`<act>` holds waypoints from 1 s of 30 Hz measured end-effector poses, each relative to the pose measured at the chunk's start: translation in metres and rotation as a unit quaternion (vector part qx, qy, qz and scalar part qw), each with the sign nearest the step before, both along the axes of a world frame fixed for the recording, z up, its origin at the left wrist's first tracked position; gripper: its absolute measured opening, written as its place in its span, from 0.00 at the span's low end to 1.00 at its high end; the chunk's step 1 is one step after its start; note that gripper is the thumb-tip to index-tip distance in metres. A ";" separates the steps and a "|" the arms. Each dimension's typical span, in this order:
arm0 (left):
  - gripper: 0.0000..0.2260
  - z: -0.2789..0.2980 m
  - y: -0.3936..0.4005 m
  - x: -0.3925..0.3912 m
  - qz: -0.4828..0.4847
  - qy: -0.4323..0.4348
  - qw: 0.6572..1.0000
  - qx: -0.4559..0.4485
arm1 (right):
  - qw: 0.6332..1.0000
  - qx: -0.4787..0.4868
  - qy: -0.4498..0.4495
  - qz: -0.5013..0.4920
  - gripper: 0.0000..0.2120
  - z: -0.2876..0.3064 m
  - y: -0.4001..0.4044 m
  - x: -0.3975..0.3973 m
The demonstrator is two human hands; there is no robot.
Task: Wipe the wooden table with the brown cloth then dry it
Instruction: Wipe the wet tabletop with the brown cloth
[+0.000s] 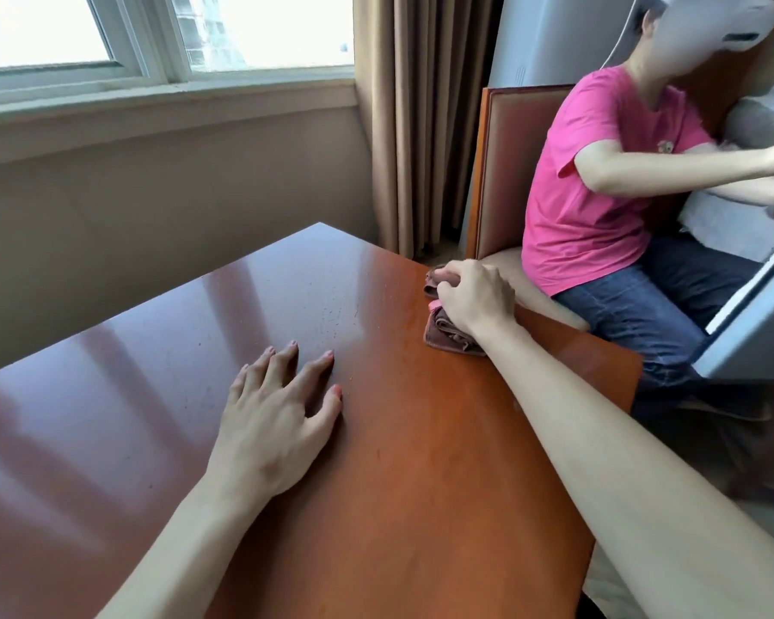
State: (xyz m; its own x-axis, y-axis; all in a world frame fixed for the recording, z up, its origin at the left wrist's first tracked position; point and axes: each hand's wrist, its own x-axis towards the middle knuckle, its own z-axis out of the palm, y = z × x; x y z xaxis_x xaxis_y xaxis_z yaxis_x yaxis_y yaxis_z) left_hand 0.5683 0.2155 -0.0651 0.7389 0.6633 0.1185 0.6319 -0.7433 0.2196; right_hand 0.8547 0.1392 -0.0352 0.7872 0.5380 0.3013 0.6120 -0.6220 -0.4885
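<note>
The brown cloth lies bunched on the wooden table, close to its right edge and toward the far side. The right hand rests on top of it, arm stretched out across the tabletop. Its fingers curl down over the far part of the cloth and grip a fold there, so that some of the fabric shows beyond the fingertips and a larger crumpled part spreads out under the heel of the palm and the wrist, nearer the camera. A small pink tag peeks out at the cloth's left side, just beside the thumb. The left hand lies flat on the table, well apart from the cloth, palm down with its fingers straight and spread, holding nothing. Past the table's right edge a second person in a pink shirt and blue jeans sits on an upholstered chair. Behind are a beige curtain and a window.
</note>
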 end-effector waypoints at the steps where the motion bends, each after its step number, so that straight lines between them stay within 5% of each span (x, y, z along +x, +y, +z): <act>1: 0.29 0.001 -0.001 0.001 0.002 0.001 1.000 0.000 | 1.000 0.002 0.003 0.009 0.16 -0.001 -0.011 -0.012; 7: 0.24 0.019 -0.005 0.010 -0.003 0.063 0.998 0.009 | 0.995 0.000 0.014 0.103 0.16 0.000 -0.101 -0.114; 12: 0.26 0.030 -0.028 0.025 -0.032 0.031 0.998 0.035 | 0.991 0.008 0.034 0.132 0.17 -0.002 -0.153 -0.152; 30: 0.31 -0.003 -0.041 0.024 -0.028 0.000 1.000 -0.003 | 0.999 0.012 0.013 -0.041 0.15 -0.006 -0.009 0.046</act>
